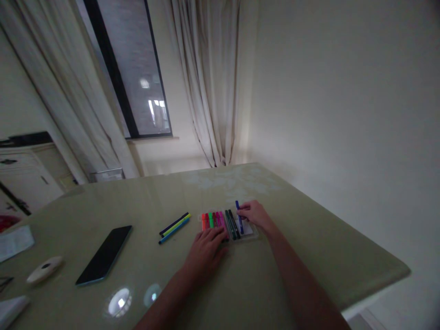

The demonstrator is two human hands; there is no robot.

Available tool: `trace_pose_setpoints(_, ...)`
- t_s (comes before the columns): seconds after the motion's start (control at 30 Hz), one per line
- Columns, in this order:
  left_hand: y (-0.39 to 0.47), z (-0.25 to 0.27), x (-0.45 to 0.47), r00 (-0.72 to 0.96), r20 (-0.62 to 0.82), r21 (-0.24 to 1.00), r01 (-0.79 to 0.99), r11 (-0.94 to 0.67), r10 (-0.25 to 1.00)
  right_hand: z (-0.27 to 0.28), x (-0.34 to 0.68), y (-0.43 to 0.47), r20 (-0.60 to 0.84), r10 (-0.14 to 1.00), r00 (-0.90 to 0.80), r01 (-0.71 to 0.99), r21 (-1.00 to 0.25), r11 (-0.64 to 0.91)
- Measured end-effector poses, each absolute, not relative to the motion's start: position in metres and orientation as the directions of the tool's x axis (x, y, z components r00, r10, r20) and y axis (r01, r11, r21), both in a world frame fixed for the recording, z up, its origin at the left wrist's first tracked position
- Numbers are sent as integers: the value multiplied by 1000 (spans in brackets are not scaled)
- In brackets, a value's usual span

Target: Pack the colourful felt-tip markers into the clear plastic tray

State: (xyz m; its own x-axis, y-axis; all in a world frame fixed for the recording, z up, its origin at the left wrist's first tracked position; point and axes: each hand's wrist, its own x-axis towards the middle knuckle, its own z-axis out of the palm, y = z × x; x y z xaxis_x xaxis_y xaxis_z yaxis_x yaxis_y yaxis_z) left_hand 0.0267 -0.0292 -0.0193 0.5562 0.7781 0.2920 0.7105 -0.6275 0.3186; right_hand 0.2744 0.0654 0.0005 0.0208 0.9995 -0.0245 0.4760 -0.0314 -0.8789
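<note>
Case (253, 237): I see it lying open, lower centre of the frame.
Left half: bright pens (211, 220).
Right half: dark pens (233, 224).
Blue pen (241, 223): tilted over the right half.
Right hand (256, 214): fingertips pinched on the blue pen.
Left hand (207, 250): fingers extended over the left half; I can't tell if they grip.

Dim w/ dark corners, slight blur & bright glare (120, 302) on tbl (330, 247).
</note>
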Motion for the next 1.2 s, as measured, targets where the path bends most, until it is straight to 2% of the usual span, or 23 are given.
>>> trace_pose_setpoints(0.23,-28,-16,28,519,301,290,750,-595,800,-4,256,61,22,1000,17,667,-745,5)
trace_pose_setpoints(0.5,-29,-14,31,514,281,293,759,-582,811,-6,259,62,-21,999,26,653,-757,-33)
trace_pose_setpoints(0.77,-30,-14,30,527,278,277,756,-593,803,1,257,58,19,995,97,716,-696,-57)
trace_pose_setpoints(0.93,-29,-14,29,522,278,276,760,-588,806,2,254,55,13,997,79,751,-658,-51)
trace_pose_setpoints(1.2,-28,-15,27,520,275,273,764,-585,808,-3,257,60,-12,998,57,705,-707,-49)
